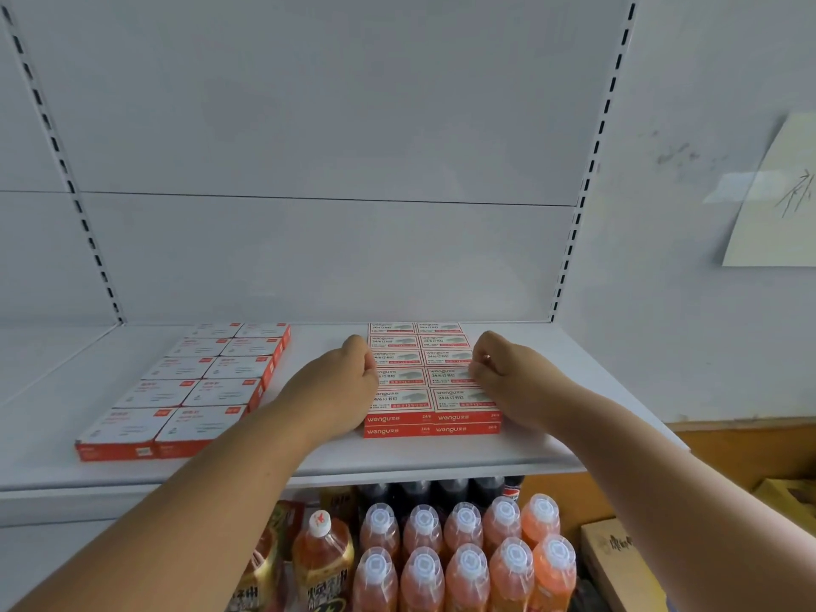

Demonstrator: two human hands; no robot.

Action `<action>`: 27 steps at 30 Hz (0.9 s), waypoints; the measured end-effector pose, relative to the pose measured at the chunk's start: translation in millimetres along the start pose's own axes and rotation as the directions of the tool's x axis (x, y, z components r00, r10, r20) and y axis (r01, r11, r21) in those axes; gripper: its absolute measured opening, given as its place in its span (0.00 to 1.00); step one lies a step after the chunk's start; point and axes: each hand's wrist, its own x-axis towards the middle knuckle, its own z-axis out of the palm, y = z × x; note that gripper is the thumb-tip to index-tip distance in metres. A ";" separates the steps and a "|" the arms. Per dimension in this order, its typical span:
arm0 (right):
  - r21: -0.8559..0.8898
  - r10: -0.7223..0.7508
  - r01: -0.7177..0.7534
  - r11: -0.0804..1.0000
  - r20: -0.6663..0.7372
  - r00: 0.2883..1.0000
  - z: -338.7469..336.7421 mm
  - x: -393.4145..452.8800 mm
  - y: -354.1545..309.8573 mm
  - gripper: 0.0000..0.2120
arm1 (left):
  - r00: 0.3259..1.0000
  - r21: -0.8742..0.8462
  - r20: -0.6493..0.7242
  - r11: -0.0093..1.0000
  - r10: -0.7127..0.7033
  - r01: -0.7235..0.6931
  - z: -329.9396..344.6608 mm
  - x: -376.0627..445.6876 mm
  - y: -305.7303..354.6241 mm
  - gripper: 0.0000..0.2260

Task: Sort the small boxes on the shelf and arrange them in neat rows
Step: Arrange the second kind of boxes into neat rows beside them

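Note:
A block of red and white staple boxes (435, 377) lies on the white shelf (397, 457), two columns wide and two layers high. My left hand (340, 382) is at the block's left side, its curled fingers pressing against the boxes' edge. At the right side, my right hand (508, 377) has its curled fingers touching the top edge of the right column. Neither hand lifts a box. A second group of white boxes with red sides (194, 390) lies in two neat columns further left on the same shelf.
Bare shelf surface separates the two box groups and runs behind them to the white back panel (326, 258). Below the shelf stand orange drink bottles (463, 554), dark bottles and tea bottles (322, 558). Cardboard boxes (618, 563) sit at the lower right.

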 end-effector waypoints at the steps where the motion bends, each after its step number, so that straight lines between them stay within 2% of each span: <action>1: 0.000 0.000 0.000 1.000 -0.002 1.000 0.3 0.4 0.4 0.07 | 1.000 0.001 0.009 1.000 0.001 -0.001 0.1 -0.1 -0.3 0.07; 4: 0.030 0.005 -0.006 1.000 0.014 1.000 -1.3 3.1 1.9 0.07 | 0.999 -0.031 0.037 0.999 -0.006 0.007 -1.9 -0.7 -1.3 0.07; 7: 0.080 0.044 -0.046 0.996 0.023 0.999 -5.3 9.7 4.7 0.09 | 0.998 -0.086 0.003 0.995 -0.058 0.058 -8.8 1.6 0.7 0.09; 11: 0.062 0.073 -0.072 0.995 -0.021 0.997 -8.6 25.4 7.7 0.13 | 0.991 -0.020 -0.059 0.992 -0.123 0.122 -12.1 12.3 4.0 0.10; 15: 0.075 0.071 -0.072 0.995 0.014 0.997 -4.4 35.9 6.9 0.13 | 0.994 -0.023 0.012 0.993 -0.113 0.113 -7.6 23.2 3.9 0.08; 19: 0.070 0.069 -0.070 0.995 0.023 0.997 -1.9 42.9 9.3 0.12 | 0.997 0.021 0.041 0.997 -0.068 0.068 -4.3 27.5 2.7 0.07; 22: 0.091 0.067 -0.072 0.993 0.056 0.996 -3.7 47.8 11.7 0.12 | 0.996 -0.006 0.054 0.997 -0.070 0.071 -5.6 29.6 2.1 0.07; 27: 0.036 0.083 -0.080 0.996 -0.080 0.993 -14.1 64.1 13.2 0.13 | 0.990 -0.018 -0.028 0.990 -0.137 0.137 -11.8 38.4 8.1 0.08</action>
